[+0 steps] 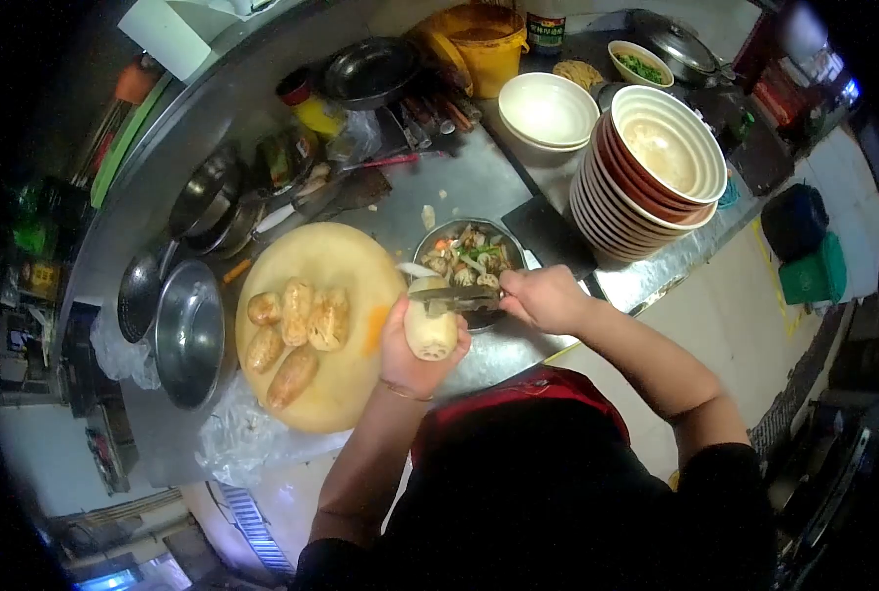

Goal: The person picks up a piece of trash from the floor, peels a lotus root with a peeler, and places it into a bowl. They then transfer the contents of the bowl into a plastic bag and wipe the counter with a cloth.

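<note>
My left hand (410, 357) is wrapped round a pale, peeled lotus root (431, 332), its holed end facing down. The fingers of my right hand (543, 298) are closed on the handle of a metal peeler or blade (457, 298), which lies across the upper part of the root. Just behind both hands is a metal bowl (513, 246) of mixed food scraps. Several brown, unpeeled root pieces (293, 377) rest on the round cutting board (336, 246) left of my left hand.
An empty metal basin (189, 335) and a plastic bag (239, 428) are left of the board. Stacked bowls (626, 187) stand at the right, white bowls (548, 110) behind them. A yellow bucket (486, 54), pans (368, 71) and a cleaver-like tool (351, 192) lie farther back.
</note>
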### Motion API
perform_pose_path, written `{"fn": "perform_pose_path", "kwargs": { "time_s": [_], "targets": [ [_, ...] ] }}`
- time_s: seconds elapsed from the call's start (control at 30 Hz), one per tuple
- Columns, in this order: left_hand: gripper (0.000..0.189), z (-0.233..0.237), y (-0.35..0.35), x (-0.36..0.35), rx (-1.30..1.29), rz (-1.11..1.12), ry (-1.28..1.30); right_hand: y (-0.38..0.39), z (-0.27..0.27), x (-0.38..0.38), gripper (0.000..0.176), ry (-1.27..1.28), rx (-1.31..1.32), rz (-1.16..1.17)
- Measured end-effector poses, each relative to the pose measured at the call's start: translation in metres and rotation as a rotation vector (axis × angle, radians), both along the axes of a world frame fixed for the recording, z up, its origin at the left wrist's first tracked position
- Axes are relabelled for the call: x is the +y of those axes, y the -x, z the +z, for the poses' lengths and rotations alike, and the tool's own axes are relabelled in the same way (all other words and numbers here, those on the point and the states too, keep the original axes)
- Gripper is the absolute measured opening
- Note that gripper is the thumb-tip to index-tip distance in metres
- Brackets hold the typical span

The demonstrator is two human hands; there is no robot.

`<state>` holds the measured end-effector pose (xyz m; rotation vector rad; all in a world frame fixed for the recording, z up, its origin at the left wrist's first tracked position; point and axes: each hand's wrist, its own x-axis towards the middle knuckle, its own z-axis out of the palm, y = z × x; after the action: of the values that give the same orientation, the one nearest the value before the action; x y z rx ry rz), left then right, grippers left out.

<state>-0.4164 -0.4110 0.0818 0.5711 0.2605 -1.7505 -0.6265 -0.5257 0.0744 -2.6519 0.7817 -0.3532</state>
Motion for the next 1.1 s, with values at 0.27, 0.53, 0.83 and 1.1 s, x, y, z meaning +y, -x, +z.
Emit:
{"fn": "perform_pose_path", "kwargs": {
  "time_s": [0.27, 0.53, 0.83, 1.1],
  "targets": [
    [0.047, 0.009, 0.008, 0.004, -0.023, -0.052, 0.038, -0.024, 0.021, 0.0, 0.026, 0.011, -0.064, 0.114],
    [0.056, 0.007, -0.004, 0.017, -0.205, -0.024, 0.019, 0.008, -0.016, -0.029, 0.031, -0.222, 0.205, -0.261],
    [0.049, -0.015, -0.001, 0.013, -0.434, -0.014, -0.042, -0.042, 0.009, 0.024, 0.031, -0.178, 0.004, -0.176],
    [0.044, -0.004, 0.011, 0.017, -0.921, 0.135, 0.021, -0.036, 0.021, 0.033, 0.032, -0.242, -0.046, -0.242]
  ]
}}
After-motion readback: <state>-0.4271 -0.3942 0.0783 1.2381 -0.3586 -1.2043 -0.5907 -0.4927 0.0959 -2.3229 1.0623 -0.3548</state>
